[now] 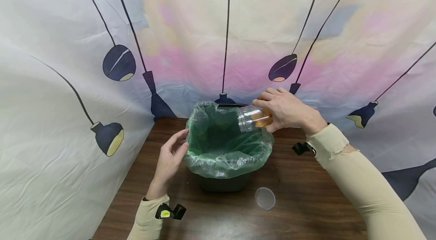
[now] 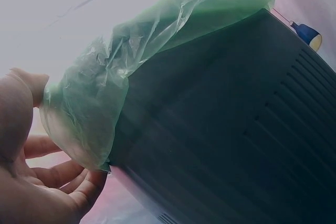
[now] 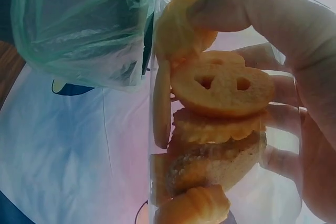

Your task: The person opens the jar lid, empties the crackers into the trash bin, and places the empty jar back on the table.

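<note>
My right hand (image 1: 284,109) grips a clear plastic jar (image 1: 246,119), tilted on its side with its uncovered mouth over the right part of a bin. Golden-brown, cookie-like pieces (image 3: 223,90) lie inside the jar; one is pretzel-shaped with holes, another has ridges. The dark bin (image 2: 210,98) is lined with a green plastic bag (image 1: 225,166) folded over its rim. At the bin's left rim is my left hand (image 1: 172,156), its thumb and loosely bent fingers touching the outside of the bag. A round clear lid (image 1: 265,198) lies in front of the bin.
The bin stands on a dark brown wooden table (image 1: 306,198). Behind and beside the table hangs a pastel cloth (image 1: 190,24) printed with dark lamps. A black wrist camera (image 1: 170,211) sits on the left sleeve, and another (image 1: 303,148) on the right.
</note>
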Motion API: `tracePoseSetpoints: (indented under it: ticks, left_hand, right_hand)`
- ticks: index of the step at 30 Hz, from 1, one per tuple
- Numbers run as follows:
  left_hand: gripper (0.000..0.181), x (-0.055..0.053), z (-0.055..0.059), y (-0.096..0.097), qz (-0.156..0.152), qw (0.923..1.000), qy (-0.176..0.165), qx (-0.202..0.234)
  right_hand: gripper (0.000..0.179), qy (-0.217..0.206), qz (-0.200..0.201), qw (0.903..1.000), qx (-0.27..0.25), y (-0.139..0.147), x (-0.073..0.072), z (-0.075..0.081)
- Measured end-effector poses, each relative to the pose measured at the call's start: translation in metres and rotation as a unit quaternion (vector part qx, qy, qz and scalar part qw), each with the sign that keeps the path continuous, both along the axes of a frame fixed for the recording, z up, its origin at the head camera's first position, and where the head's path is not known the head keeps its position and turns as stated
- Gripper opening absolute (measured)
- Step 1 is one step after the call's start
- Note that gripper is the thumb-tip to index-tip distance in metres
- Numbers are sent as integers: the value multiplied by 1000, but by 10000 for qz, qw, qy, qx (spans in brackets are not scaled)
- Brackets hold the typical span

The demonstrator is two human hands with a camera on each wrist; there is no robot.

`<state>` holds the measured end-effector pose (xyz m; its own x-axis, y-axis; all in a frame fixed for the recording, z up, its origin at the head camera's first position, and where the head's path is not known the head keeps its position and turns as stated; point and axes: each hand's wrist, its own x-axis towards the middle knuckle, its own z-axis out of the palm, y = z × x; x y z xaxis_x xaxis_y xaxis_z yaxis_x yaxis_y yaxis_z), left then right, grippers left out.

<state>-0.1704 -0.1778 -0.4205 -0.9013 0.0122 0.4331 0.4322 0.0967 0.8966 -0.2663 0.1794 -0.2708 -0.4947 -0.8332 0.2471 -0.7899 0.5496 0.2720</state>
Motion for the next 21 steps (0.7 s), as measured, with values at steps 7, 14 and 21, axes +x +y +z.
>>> tracePoseSetpoints:
  ticks: [7,14,21]
  left_hand:
    - [38,-1,0,1,23,10000,-22,19]
    - [38,0,0,1,12,10000,4,13]
    - [38,0,-1,3,-1,10000,33,60]
  right_hand:
    - [79,321,41,9993,167,0,-1,-1]
    - [76,590,225,9979,153,-1,-2,-2]
    - [76,785,251,9964,225,0,-1,-2]
